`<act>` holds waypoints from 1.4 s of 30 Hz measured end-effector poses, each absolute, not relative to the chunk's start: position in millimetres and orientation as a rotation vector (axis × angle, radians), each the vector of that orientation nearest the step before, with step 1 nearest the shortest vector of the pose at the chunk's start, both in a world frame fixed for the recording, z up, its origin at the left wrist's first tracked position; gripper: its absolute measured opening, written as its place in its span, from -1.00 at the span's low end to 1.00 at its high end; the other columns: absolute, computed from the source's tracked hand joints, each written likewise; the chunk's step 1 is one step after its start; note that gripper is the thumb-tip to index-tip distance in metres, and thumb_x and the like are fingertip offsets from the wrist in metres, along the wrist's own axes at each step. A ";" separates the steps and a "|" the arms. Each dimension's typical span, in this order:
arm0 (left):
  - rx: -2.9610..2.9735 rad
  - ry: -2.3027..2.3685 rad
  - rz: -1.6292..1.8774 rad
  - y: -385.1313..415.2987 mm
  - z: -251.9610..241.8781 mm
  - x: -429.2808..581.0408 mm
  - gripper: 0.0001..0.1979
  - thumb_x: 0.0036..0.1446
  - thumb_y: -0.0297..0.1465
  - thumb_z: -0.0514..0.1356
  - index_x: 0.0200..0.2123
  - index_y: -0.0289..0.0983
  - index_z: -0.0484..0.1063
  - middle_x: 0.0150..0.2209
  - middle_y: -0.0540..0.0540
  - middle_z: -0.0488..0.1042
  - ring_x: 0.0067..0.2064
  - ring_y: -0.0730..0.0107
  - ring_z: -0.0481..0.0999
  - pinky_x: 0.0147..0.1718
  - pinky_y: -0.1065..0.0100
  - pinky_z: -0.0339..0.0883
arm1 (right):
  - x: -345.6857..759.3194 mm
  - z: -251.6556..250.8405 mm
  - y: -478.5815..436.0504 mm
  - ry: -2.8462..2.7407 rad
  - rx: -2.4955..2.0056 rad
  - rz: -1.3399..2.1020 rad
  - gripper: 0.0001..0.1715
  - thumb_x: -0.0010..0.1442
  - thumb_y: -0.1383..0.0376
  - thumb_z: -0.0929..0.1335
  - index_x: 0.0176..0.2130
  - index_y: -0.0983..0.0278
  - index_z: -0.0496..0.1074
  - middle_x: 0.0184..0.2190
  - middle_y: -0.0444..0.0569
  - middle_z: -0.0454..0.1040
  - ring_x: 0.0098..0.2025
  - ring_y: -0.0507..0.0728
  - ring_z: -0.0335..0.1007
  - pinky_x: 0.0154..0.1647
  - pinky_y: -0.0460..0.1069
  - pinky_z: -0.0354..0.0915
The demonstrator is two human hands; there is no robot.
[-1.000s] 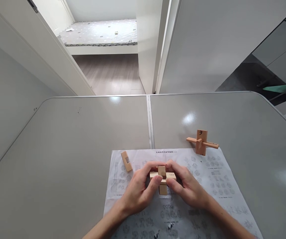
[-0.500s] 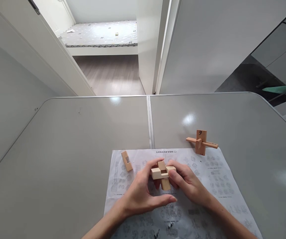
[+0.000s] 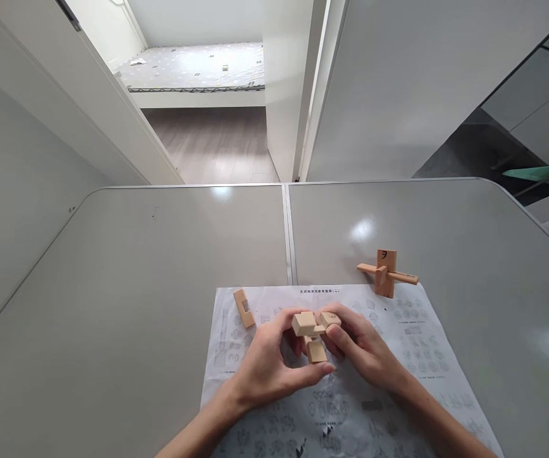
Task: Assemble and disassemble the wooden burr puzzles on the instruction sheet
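Between my hands, above the printed sheet point(image 3: 350, 388), is a partly joined wooden burr puzzle point(image 3: 305, 324) of pale notched bars. My left hand point(image 3: 267, 359) curls around its left and lower sides, the thumb touching the bottom end of the downward bar. My right hand point(image 3: 362, 337) pinches the right end between thumb and fingers. The fingertips behind the puzzle are partly hidden. A loose notched wooden bar point(image 3: 244, 308) lies on the sheet, left of my left hand.
Beyond my right hand, at the sheet's upper right edge, stands a joined cross-shaped wooden puzzle point(image 3: 385, 273) with a dark mark. The grey table point(image 3: 126, 305) has a metal seam point(image 3: 289, 235) down its middle. Past its far edge are a doorway and a bed point(image 3: 193, 70).
The burr puzzle has tilted in my hands, so the bars' ends face me more. My left thumb has moved up against its lower bar. The loose bar and cross-shaped puzzle are unmoved.
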State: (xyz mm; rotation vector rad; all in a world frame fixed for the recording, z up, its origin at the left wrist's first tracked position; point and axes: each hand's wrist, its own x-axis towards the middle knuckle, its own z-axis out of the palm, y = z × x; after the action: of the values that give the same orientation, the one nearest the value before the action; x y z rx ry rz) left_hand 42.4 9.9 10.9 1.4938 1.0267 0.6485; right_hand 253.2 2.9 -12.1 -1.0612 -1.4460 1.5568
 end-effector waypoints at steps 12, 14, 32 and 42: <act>2.408 1.397 0.905 5.5 -7.6 42.9 -0.43 0.15 -0.18 0.48 0.13 -0.22 0.40 0.06 -0.27 0.50 0.13 -0.09 0.42 0.15 -0.03 0.33 | 253.1 -14.1 3.0 -1.357 -1.122 1.522 -0.48 0.51 -0.13 0.27 -0.27 0.21 0.38 -0.58 -0.22 0.22 -0.54 0.05 0.10 -0.48 -0.02 0.14; 2.433 1.495 0.880 8.7 -6.6 41.1 -0.46 0.20 -0.18 0.45 0.17 -0.20 0.41 0.14 -0.30 0.46 0.24 -0.16 0.35 0.24 -0.09 0.24 | 252.7 -13.1 3.3 -1.363 -1.125 1.527 -0.47 0.50 -0.14 0.27 -0.27 0.20 0.38 -0.59 -0.22 0.22 -0.55 0.05 0.11 -0.49 -0.02 0.15; 2.387 1.609 0.739 26.9 -9.2 22.8 -0.48 0.21 -0.19 0.44 0.15 -0.21 0.41 0.19 -0.31 0.46 0.32 -0.20 0.35 0.25 -0.15 0.30 | 252.4 -17.0 2.4 -1.350 -1.103 1.568 -0.54 0.54 -0.07 0.27 -0.27 0.20 0.34 -0.58 -0.24 0.21 -0.54 0.05 0.09 -0.47 -0.02 0.08; 2.368 1.484 0.645 28.5 -11.4 17.7 -0.24 0.21 -0.07 0.44 0.32 -0.20 0.23 0.28 -0.32 0.38 0.36 -0.21 0.33 0.30 -0.18 0.30 | 253.5 -16.7 2.4 -1.370 -1.101 1.570 -0.53 0.54 -0.07 0.27 -0.26 0.21 0.34 -0.57 -0.24 0.20 -0.53 0.04 0.07 -0.47 -0.01 0.06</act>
State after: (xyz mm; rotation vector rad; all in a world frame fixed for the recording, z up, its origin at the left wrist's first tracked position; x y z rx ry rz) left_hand 17.7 28.5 -11.4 2.3682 1.4845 0.6446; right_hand 253.5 2.4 -16.7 -1.1008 -1.3701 1.5705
